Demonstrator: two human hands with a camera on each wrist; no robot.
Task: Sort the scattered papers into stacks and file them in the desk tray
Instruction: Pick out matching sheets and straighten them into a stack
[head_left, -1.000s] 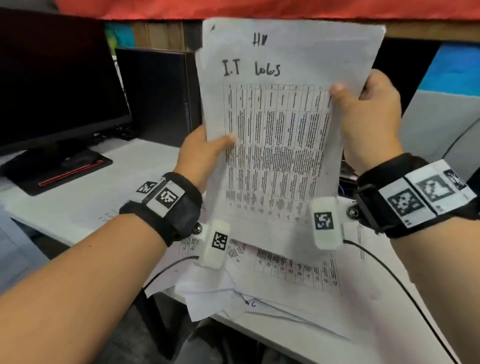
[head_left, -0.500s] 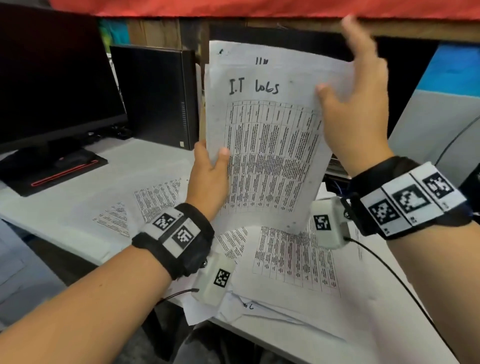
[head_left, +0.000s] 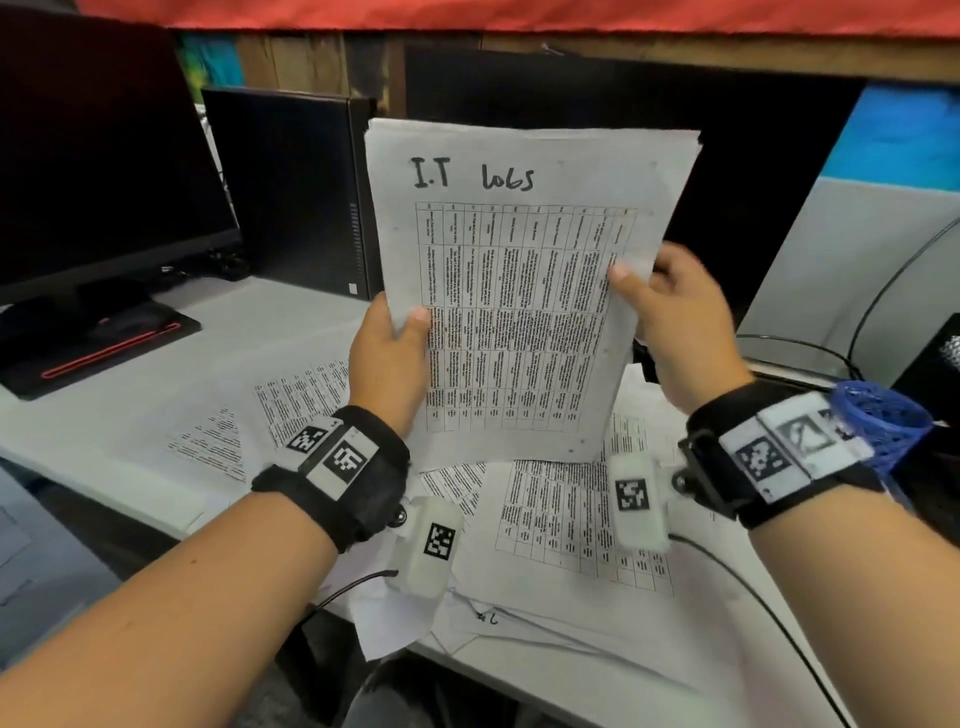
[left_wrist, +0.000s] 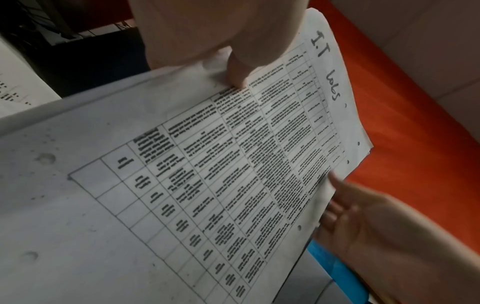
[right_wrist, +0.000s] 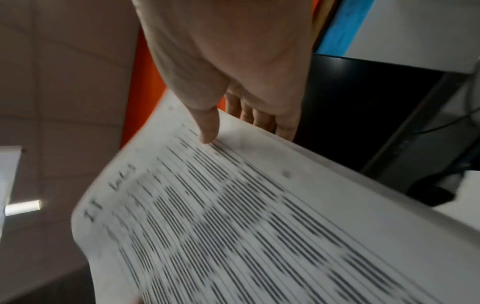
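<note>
- Scattered across the lower centre of the head view, nearest the camera: loose printed sheets (head_left: 566, 525) lying overlapped and unsorted on the white tabletop (head_left: 291, 332), one corner hanging over the near edge.
- Held upright above them, mid-frame: a stack of papers (head_left: 519, 312) headed "I.T Logs" in handwriting, its top edges now nearly flush where half a second ago a back sheet stood proud of the front one.
- Closed on the stack's lower left edge: the left hand (head_left: 387, 364), thumb (left_wrist: 237, 72) pressed on the printed face, other fingers hidden behind the sheets.
- Back down at the stack's right edge, centre right: the right hand (head_left: 675, 322), which half a second ago was raised with fingers spread at the top of the pages; thumb (right_wrist: 207, 127) now laid on the front, fingers (right_wrist: 262, 119) behind, pinching the paper.
- Judged from that: squaring-up of this stack about finished, filing the likely next step, much sorting left on the tabletop.
- At the right edge of the frame: a blue mesh holder (head_left: 883, 421), partly hidden by the right wrist band; no desk tray identifiable in any view.
- Farthest back, upper left: a dark monitor (head_left: 93, 171) and a black computer case (head_left: 291, 187).
</note>
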